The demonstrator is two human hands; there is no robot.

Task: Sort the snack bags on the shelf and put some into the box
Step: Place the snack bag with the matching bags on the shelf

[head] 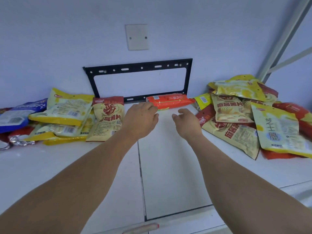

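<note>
A black metal wall bracket (138, 68) is fixed on the pale wall (50, 39). Above the bracket, a little left of its middle, there is a blank white cover plate (137, 37) with two screws. Far right of the bracket, grey metal frame bars (285, 38) go up diagonally.

- 1 head-worn view, looking forward and down over a white shelf (168, 166) (wide-angle, edges bent).
- Close range: it faces the back wall (67, 39).

PLACE: you face a stockroom-like or shop back room | CUES: snack bags (67, 115) piled on white shelf (168, 166) | bare wall bracket (140, 80) | metal racking post (285, 36)
</note>
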